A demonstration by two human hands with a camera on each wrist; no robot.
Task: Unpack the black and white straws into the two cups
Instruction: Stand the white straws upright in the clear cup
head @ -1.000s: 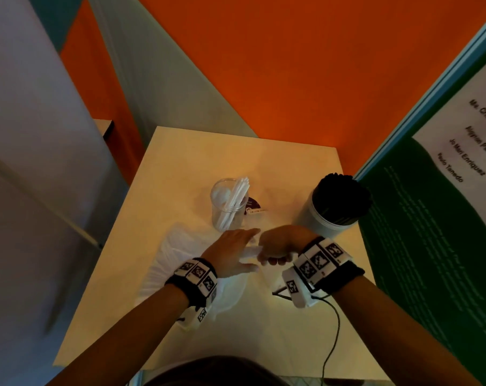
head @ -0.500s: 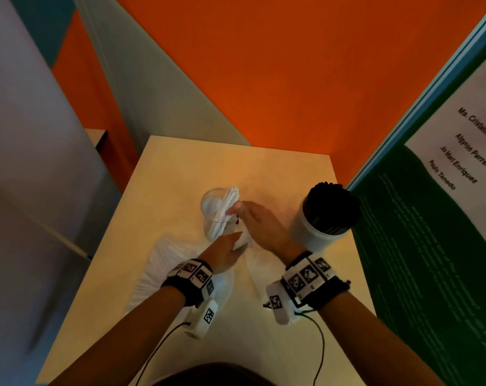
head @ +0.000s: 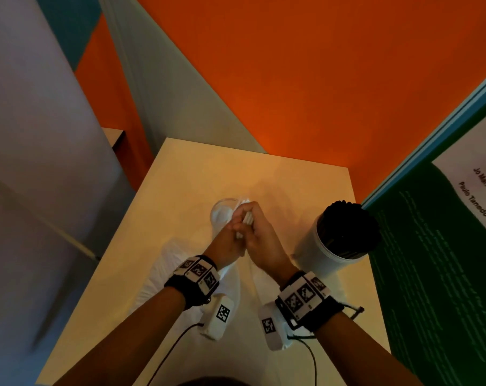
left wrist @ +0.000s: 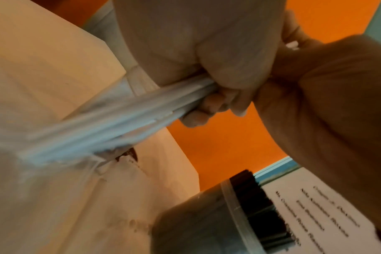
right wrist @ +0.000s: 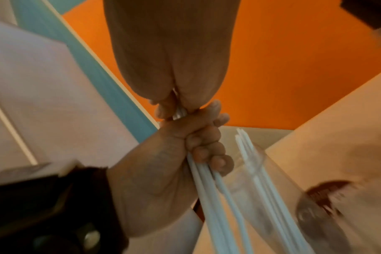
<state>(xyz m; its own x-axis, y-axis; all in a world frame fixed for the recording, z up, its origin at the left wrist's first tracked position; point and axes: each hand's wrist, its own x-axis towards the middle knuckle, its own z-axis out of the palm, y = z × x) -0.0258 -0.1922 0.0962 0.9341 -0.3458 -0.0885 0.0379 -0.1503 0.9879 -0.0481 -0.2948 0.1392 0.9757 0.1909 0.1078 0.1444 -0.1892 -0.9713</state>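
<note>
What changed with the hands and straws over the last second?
Both hands came up off the table and met beside the clear cup. The left hand and right hand now grip one bundle of white straws together. The white cup of black straws and the plastic bag stayed put.

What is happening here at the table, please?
A person is unpacking straws. Both hands, the left hand and the right hand, grip one bundle of white straws above the plastic bag, beside the clear cup, which already holds a few white straws. The white cup on the right is full of black straws.
</note>
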